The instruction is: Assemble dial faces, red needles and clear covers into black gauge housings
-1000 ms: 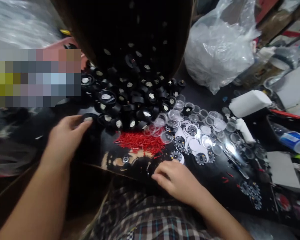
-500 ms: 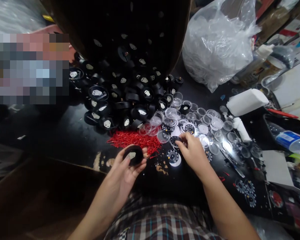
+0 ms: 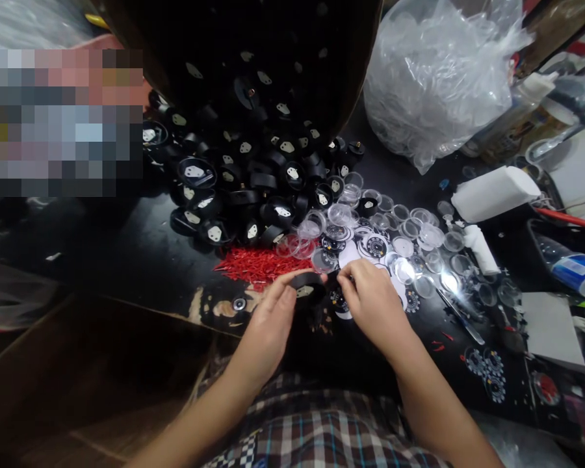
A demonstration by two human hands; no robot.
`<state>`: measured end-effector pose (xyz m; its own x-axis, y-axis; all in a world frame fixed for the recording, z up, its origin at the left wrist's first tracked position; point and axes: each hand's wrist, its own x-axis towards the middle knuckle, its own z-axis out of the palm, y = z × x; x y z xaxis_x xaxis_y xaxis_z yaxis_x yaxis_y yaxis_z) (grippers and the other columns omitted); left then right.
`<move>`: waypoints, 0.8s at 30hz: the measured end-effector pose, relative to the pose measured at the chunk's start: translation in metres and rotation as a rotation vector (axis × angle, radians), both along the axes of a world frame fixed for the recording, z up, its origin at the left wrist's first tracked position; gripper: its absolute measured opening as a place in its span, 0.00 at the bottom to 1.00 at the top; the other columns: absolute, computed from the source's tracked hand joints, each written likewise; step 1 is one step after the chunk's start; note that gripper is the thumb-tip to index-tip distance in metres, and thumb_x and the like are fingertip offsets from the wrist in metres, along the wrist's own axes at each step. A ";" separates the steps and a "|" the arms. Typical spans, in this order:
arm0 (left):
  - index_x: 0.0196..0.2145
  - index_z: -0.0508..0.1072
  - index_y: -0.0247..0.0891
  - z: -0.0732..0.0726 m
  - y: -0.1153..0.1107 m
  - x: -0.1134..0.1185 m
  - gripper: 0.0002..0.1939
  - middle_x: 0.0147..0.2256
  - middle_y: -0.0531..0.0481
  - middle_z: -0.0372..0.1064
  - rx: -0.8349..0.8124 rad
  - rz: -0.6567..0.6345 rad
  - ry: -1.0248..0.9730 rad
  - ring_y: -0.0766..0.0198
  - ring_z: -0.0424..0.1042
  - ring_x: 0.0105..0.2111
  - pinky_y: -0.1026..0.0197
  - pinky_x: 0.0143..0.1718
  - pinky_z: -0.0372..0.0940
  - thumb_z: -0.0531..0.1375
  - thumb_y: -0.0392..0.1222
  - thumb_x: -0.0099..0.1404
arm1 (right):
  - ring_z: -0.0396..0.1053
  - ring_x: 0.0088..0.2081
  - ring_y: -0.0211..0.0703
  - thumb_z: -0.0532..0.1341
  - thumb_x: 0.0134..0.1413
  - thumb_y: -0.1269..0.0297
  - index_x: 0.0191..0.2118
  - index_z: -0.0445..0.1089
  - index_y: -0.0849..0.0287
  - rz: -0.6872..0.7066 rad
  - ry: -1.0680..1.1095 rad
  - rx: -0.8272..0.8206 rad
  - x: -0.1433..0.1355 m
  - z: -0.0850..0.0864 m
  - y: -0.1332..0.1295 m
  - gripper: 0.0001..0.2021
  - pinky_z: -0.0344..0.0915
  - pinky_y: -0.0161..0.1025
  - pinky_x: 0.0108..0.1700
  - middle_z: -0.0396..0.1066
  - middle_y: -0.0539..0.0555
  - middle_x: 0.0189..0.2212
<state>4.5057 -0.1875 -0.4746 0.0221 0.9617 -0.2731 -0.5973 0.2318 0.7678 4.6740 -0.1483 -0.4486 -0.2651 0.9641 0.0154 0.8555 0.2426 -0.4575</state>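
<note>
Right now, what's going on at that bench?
A person's left hand holds a round, black, plastic-looking housing. The right hand pinches a thin dark piece beside it, too blurred to identify. Ahead lie a heap of slim red pieces and, further right, round clear plastic covers.

Took the heap of slivers (image 3: 260, 263) on the table (image 3: 112, 260) as reference. Noted round cases (image 3: 214, 233) directly behind it and, farther back, in a container (image 3: 273, 26). Recorded loose dials (image 3: 376, 246) to its right, and caps (image 3: 340, 214) to its right and slightly behind. Located a bag (image 3: 439, 84) well behind it on the right and a bottle (image 3: 580, 270) far to its right. Logged a tool (image 3: 461, 315) right and forward of it. Found a ring (image 3: 238, 303) just before it, and a held case (image 3: 303, 294) in the left hand (image 3: 272, 320) near its front right edge.
</note>
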 end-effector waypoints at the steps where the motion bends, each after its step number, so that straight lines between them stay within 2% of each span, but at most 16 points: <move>1: 0.45 0.76 0.42 -0.001 -0.001 -0.001 0.15 0.47 0.47 0.77 -0.010 0.038 0.016 0.57 0.72 0.53 0.57 0.59 0.62 0.61 0.52 0.65 | 0.68 0.38 0.48 0.55 0.62 0.68 0.34 0.67 0.58 -0.021 0.012 0.016 0.002 -0.001 0.000 0.06 0.60 0.46 0.44 0.71 0.55 0.35; 4: 0.43 0.75 0.42 -0.009 -0.005 -0.005 0.15 0.45 0.46 0.78 -0.028 0.140 0.001 0.57 0.74 0.51 0.55 0.58 0.64 0.60 0.53 0.66 | 0.68 0.36 0.44 0.55 0.64 0.67 0.35 0.67 0.57 -0.037 0.130 -0.013 0.010 -0.002 -0.002 0.06 0.60 0.42 0.41 0.72 0.53 0.33; 9: 0.43 0.75 0.39 -0.023 -0.007 -0.009 0.15 0.46 0.44 0.78 0.020 0.216 -0.030 0.56 0.73 0.52 0.53 0.57 0.65 0.58 0.51 0.68 | 0.71 0.40 0.44 0.55 0.65 0.69 0.38 0.70 0.56 0.079 0.164 -0.143 0.009 0.000 -0.022 0.07 0.62 0.42 0.43 0.74 0.52 0.36; 13: 0.43 0.74 0.40 -0.023 -0.007 -0.015 0.15 0.46 0.43 0.77 0.067 0.235 -0.034 0.56 0.74 0.50 0.54 0.52 0.69 0.57 0.53 0.68 | 0.71 0.41 0.45 0.54 0.66 0.69 0.41 0.71 0.57 0.166 0.169 -0.163 0.006 -0.003 -0.037 0.08 0.64 0.43 0.43 0.75 0.53 0.38; 17: 0.43 0.74 0.39 -0.018 -0.009 -0.036 0.17 0.45 0.42 0.77 0.108 0.308 0.036 0.61 0.76 0.40 0.62 0.40 0.71 0.58 0.54 0.68 | 0.71 0.41 0.46 0.55 0.66 0.68 0.42 0.72 0.59 0.128 0.176 -0.109 0.007 0.001 -0.041 0.08 0.65 0.44 0.44 0.74 0.55 0.38; 19: 0.43 0.75 0.39 -0.016 -0.011 -0.050 0.17 0.45 0.42 0.77 0.132 0.367 0.081 0.61 0.76 0.40 0.64 0.36 0.69 0.58 0.55 0.67 | 0.72 0.42 0.43 0.54 0.66 0.68 0.43 0.72 0.59 0.265 0.238 -0.220 -0.002 0.004 -0.046 0.09 0.66 0.42 0.46 0.75 0.54 0.39; 21: 0.44 0.76 0.39 -0.013 -0.014 -0.063 0.17 0.44 0.44 0.77 0.152 0.420 0.098 0.58 0.75 0.45 0.64 0.35 0.69 0.59 0.54 0.67 | 0.72 0.44 0.40 0.54 0.67 0.69 0.46 0.72 0.57 0.531 0.327 -0.411 -0.021 0.002 -0.054 0.10 0.68 0.37 0.48 0.76 0.52 0.42; 23: 0.44 0.77 0.40 -0.011 -0.017 -0.072 0.16 0.45 0.47 0.77 0.173 0.457 0.086 0.57 0.74 0.48 0.65 0.36 0.69 0.58 0.52 0.68 | 0.72 0.47 0.40 0.54 0.67 0.69 0.49 0.71 0.58 0.755 0.328 -0.517 -0.049 -0.010 -0.065 0.11 0.68 0.36 0.51 0.75 0.53 0.45; 24: 0.44 0.77 0.41 -0.010 -0.018 -0.075 0.15 0.45 0.48 0.77 0.184 0.469 0.076 0.58 0.73 0.49 0.65 0.37 0.70 0.57 0.51 0.69 | 0.72 0.48 0.42 0.54 0.66 0.69 0.50 0.71 0.60 0.794 0.261 -0.501 -0.064 -0.021 -0.070 0.12 0.67 0.37 0.52 0.74 0.55 0.47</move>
<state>4.4304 -0.2056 -0.4844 -0.4373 0.8955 -0.0825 -0.5452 -0.1910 0.8162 4.6098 -0.2180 -0.4696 -0.8874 0.4168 -0.1968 0.3835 0.4307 -0.8170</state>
